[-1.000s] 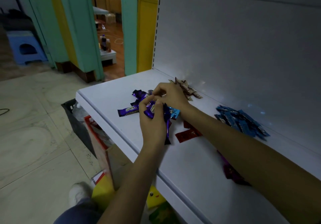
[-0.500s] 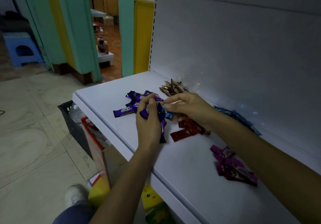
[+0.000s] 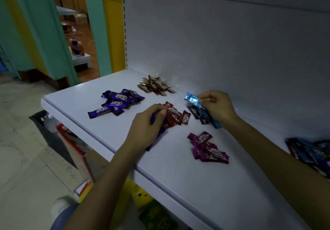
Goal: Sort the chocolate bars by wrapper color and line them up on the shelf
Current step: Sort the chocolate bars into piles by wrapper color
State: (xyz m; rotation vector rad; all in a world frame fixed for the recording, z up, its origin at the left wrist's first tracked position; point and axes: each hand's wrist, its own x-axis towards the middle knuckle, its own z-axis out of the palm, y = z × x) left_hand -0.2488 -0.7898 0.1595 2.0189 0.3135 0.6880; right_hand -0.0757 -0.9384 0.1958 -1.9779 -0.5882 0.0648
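1. The hands, together before, have been moved apart.
2. A shiny light-blue chocolate bar (image 3: 192, 100) is pinched in the right hand (image 3: 219, 107), ready for the far blue pile (image 3: 205, 116) below.
3. Dark purple bars (image 3: 158, 137) are gripped in the left hand (image 3: 146, 131), not yet sorted.

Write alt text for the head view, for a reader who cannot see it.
The right hand pinches a light blue bar above the blue pile while the left hand grips purple bars beside the red pile, on a white shelf. A purple pile, a gold pile and a magenta pile lie apart around them.
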